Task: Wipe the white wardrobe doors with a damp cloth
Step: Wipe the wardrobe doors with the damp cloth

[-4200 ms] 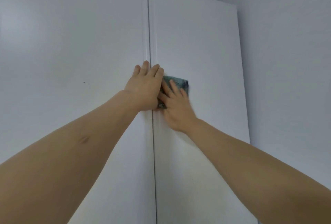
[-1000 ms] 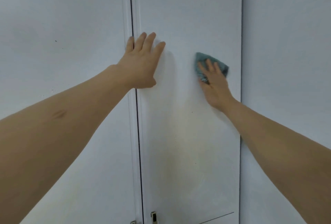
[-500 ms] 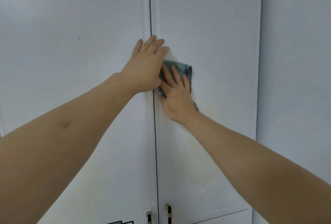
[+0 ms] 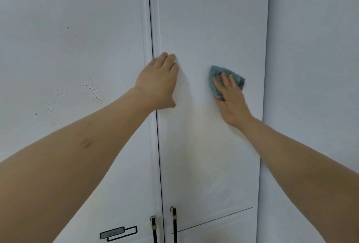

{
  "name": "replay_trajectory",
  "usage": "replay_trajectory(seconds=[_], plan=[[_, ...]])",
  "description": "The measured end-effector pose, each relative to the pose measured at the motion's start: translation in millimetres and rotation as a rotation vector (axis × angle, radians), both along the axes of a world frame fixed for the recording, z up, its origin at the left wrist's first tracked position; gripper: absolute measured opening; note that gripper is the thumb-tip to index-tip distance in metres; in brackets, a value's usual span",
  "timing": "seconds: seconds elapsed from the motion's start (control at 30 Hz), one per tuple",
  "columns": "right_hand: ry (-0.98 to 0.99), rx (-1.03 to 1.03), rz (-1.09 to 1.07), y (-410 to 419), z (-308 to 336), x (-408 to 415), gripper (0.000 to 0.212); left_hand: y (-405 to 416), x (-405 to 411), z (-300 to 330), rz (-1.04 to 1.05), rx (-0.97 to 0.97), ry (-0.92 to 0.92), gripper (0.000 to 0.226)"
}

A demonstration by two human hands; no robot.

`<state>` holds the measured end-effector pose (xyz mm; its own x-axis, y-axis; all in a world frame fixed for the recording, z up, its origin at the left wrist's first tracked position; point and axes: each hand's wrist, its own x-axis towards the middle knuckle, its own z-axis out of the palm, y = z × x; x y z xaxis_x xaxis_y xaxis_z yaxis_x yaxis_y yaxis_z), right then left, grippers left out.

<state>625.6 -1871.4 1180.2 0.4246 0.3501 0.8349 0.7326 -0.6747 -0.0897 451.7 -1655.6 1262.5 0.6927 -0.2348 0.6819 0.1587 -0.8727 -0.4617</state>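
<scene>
Two bare forearms reach up and forward from the bottom corners. The left hand [image 4: 158, 83] lies flat on the right door [image 4: 209, 29], fingers straight and together, holding nothing, its heel just over the dark seam between the doors. The right hand [image 4: 230, 97] presses a teal cloth [image 4: 215, 76] against the same door with spread, nearly straight fingers; the cloth shows above and to the left of those fingers, and its right corner pokes out past them, near the door's outer edge. The hands are apart, bare white panel between them. Below the left hand, two dark handles [image 4: 174, 223] with brass tops hang either side of the seam. Left of that hand, the left door [image 4: 77, 29] carries patches of what look like small droplets or bubbles, though the view is too soft to be sure. Right of the cloth runs a plain wall [image 4: 314, 68].
</scene>
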Motion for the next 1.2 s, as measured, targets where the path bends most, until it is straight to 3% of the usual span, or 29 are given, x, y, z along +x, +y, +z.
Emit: replay_trajectory(seconds=[0.17,0.43,0.57,0.73,0.83,0.9,1.0,1.2], plan=[[0.29,0.383,0.036,-37.6,9.6,13.8,0.058,-6.8,14.3,-11.8,0.09,0.04,-0.048,0.129],[0.44,0.624,-0.195,1.7,-21.2,5.4,0.06,-6.8,17.4,-14.5,0.086,0.013,-0.05,0.133],[0.298,0.474,-0.086,38.7,-37.5,-21.9,0.06,-13.4,18.0,-15.8,0.081,-0.017,-0.045,0.132],[0.039,0.028,0.08,72.6,-53.9,-50.5,0.061,-9.3,16.6,-16.2,0.071,-0.021,-0.037,0.136],[-0.137,-0.214,0.122,57.8,-54.8,-42.6,0.055,-8.3,14.4,-15.2,0.049,-0.032,-0.036,0.138],[-0.181,-0.258,0.108,34.1,-49.5,-27.0,0.054,-7.8,14.3,-14.9,0.05,-0.036,-0.023,0.138],[-0.072,-0.086,0.04,-7.6,-40.6,0.8,0.056,-6.6,14.4,-15.6,0.039,-0.039,-0.024,0.136],[0.378,0.5,0.036,-47.5,-34.1,15.8,0.055,-3.9,14.9,-15.9,0.028,-0.049,-0.025,0.136]])
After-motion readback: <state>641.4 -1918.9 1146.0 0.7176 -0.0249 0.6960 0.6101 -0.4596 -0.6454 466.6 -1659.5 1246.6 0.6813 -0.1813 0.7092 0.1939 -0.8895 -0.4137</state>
